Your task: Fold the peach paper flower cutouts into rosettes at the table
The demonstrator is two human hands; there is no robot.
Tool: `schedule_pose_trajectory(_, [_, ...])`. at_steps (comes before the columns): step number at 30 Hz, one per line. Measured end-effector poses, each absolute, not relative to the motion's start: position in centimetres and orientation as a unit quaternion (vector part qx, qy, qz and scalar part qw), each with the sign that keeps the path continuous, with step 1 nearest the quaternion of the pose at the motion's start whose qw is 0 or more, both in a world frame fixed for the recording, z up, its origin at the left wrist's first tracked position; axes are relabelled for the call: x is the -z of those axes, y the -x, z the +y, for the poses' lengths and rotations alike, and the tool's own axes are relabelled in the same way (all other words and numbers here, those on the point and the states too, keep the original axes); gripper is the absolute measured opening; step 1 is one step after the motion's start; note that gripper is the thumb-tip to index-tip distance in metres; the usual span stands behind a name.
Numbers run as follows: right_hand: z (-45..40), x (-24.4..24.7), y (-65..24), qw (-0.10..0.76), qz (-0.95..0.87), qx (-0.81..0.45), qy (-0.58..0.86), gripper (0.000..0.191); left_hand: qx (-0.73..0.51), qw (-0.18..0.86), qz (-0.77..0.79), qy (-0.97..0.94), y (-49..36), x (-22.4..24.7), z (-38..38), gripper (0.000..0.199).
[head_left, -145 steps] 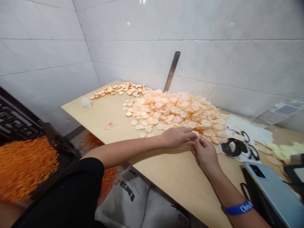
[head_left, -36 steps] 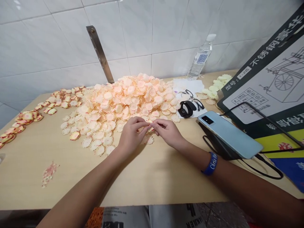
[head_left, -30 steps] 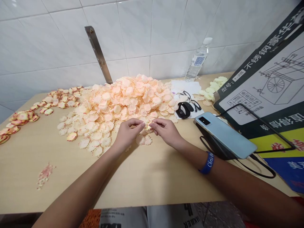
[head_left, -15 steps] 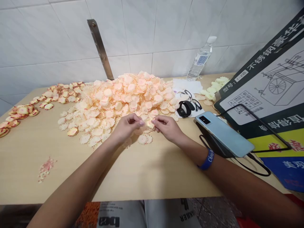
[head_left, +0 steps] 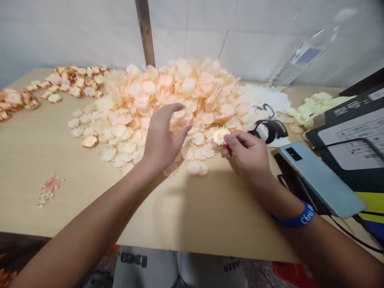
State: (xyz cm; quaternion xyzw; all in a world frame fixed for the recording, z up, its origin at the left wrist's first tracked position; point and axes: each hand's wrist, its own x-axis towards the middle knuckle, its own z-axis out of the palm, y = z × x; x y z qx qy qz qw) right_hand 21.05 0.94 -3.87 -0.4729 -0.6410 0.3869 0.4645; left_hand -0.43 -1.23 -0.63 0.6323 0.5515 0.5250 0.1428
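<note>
1. Nearest, grey trousers [head_left: 144, 270] with dark lettering show below the edge of the table [head_left: 156, 226].
2. A blue wristband [head_left: 295, 216] circles the right wrist.
3. Small reddish scraps [head_left: 49, 190] lie in a patch at the table's left.
4. At the right, a light blue phone [head_left: 325, 180] lies tilted over something dark, a cable by its near end, just beside a printed box [head_left: 355, 146].
5. The right hand [head_left: 253, 156] pinches a scalloped, yellow-rimmed disc [head_left: 220, 136] by its edge between thumb and fingers, above the front of the pile.
6. The left hand [head_left: 160, 138] is released, thumb and fingers parted, in front of the pile.
7. The pile [head_left: 180, 90] of pale scalloped discs spreads behind both hands.
8. Right of it, a black band [head_left: 271, 132] and glasses [head_left: 265, 110] sit on white paper [head_left: 267, 96].
9. Red-edged discs [head_left: 76, 82] lie far left; yellow-green ones [head_left: 315, 106] far right.
10. Farthest are a clear bottle [head_left: 303, 58], blurred, and a metal strip [head_left: 145, 34] against the wall [head_left: 75, 32].
</note>
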Motion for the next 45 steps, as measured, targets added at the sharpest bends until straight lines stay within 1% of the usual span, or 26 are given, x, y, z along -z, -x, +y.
schedule_pose_trajectory(3, [-0.1, 3.4, -20.4, 0.445, -0.670, -0.355, 0.477, 0.036, -0.457, 0.177, 0.494, -0.718, -1.8, 1.1, -2.3, 0.018])
schedule_pose_trajectory(6, [-0.7, 3.2, -19.9, 0.407, -0.699, -0.359, 0.465, 0.037, -0.426, 0.227, 0.469, -0.740, -2.7, 1.9, -2.6, 0.013])
schedule_pose_trajectory(10, [-0.3, 3.7, -19.9, 0.384, -0.696, -0.399, 0.457, 0.038, -0.433, 0.294, 0.501, -0.689, -2.4, 2.6, -2.2, 0.013])
schedule_pose_trajectory(13, [0.1, 3.8, -20.2, 0.394, -0.696, -0.397, 0.451, 0.041, -0.472, 0.306, 0.539, -0.627, -1.8, 2.6, -1.8, 0.014])
schedule_pose_trajectory(17, [0.4, 3.7, -20.5, 0.398, -0.695, -0.396, 0.449, 0.041, -0.526, 0.271, 0.571, -0.569, -0.1, 2.1, -0.9, 0.015])
schedule_pose_trajectory(18, [0.4, 3.7, -20.7, 0.407, -0.684, -0.398, 0.456, 0.041, -0.549, 0.244, 0.583, -0.547, 0.6, 1.9, -0.5, 0.015])
schedule_pose_trajectory(20, [0.7, 3.8, -20.9, 0.436, -0.652, -0.408, 0.467, 0.040, -0.613, 0.157, 0.601, -0.489, 2.1, 1.5, 0.1, 0.015])
schedule_pose_trajectory(22, [1.0, 3.9, -21.1, 0.456, -0.622, -0.436, 0.464, 0.037, -0.634, 0.091, 0.597, -0.483, 3.1, 1.3, 0.6, 0.009])
schedule_pose_trajectory(23, [1.2, 4.0, -21.1, 0.459, -0.611, -0.455, 0.458, 0.036, -0.623, 0.083, 0.591, -0.506, 3.2, 1.3, 0.7, 0.008])
schedule_pose_trajectory(24, [1.3, 4.1, -21.1, 0.456, -0.603, -0.475, 0.451, 0.034, -0.598, 0.084, 0.579, -0.548, 3.0, 1.3, 0.6, 0.013])
schedule_pose_trajectory(26, [1.5, 4.2, -20.9, 0.442, -0.594, -0.508, 0.440, 0.035, -0.521, 0.090, 0.544, -0.652, 2.1, 1.3, 0.2, 0.019])
schedule_pose_trajectory(28, [1.7, 4.3, -20.6, 0.434, -0.589, -0.528, 0.432, 0.036, -0.451, 0.080, 0.508, -0.730, 1.0, 1.4, -0.5, 0.015])
schedule_pose_trajectory(30, [1.8, 4.5, -20.4, 0.430, -0.584, -0.537, 0.431, 0.037, -0.433, 0.070, 0.488, -0.755, 0.0, 1.4, -1.2, 0.015])
schedule_pose_trajectory(32, [1.7, 4.6, -20.1, 0.430, -0.580, -0.538, 0.435, 0.039, -0.444, 0.071, 0.484, -0.751, -0.8, 1.3, -1.8, 0.016])
schedule_pose_trajectory(35, [1.5, 4.5, -19.8, 0.431, -0.578, -0.541, 0.433, 0.042, -0.433, 0.109, 0.486, -0.751, -1.9, 1.2, -2.3, 0.014])
schedule_pose_trajectory(40, [0.8, 4.0, -19.3, 0.425, -0.578, -0.564, 0.409, 0.043, -0.397, 0.263, 0.526, -0.705, -3.4, 1.8, -2.5, 0.011])
schedule_pose_trajectory(45, [0.7, 4.1, -19.3, 0.400, -0.593, -0.582, 0.387, 0.038, -0.430, 0.355, 0.554, -0.618, -3.0, 1.9, -2.0, 0.018])
